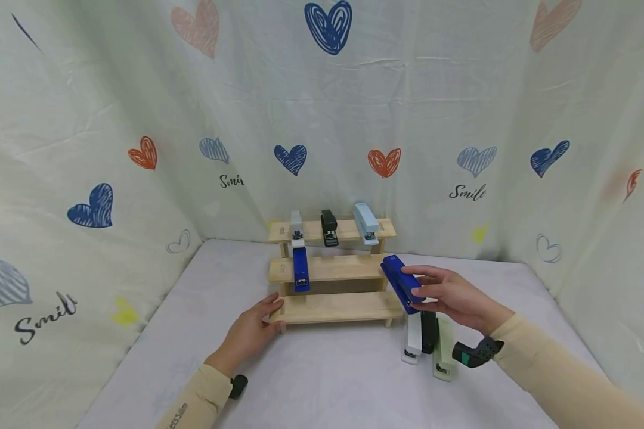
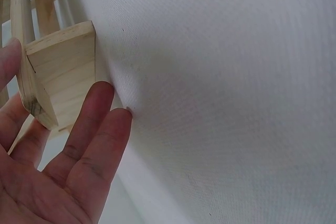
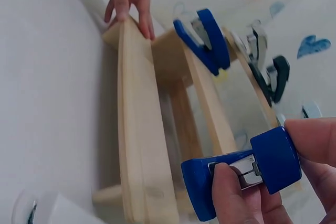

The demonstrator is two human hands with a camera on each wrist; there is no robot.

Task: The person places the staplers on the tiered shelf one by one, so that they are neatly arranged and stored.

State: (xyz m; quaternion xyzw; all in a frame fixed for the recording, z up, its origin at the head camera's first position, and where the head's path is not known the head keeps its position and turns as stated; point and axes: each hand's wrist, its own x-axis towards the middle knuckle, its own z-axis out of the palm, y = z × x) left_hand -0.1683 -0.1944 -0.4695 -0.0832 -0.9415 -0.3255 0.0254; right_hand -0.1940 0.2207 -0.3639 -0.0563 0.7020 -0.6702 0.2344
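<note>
My right hand point(image 1: 451, 293) pinches a blue stapler point(image 1: 402, 283) between thumb and fingers, at the right end of a three-step wooden rack point(image 1: 338, 308). The right wrist view shows this stapler point(image 3: 275, 158) with its metal part facing the thumb. With thumb and fingers about the left end of the lowest step, my left hand point(image 1: 253, 333) grips the rack; two of its fingers point(image 2: 100, 140) stretch out past the wood. Another blue stapler point(image 1: 300, 269) lies at the left of the middle step. On the top step sit a white stapler point(image 1: 297, 226), a black stapler point(image 1: 330, 227) and a light blue stapler point(image 1: 366, 223).
Beside the rack's right front, under my right hand, a white stapler point(image 1: 412, 336), a black stapler point(image 1: 430, 331) and a pale green stapler point(image 1: 444, 351) lie on the white-covered table point(image 1: 322, 381). A curtain point(image 1: 333, 101) printed with hearts hangs behind and at both sides.
</note>
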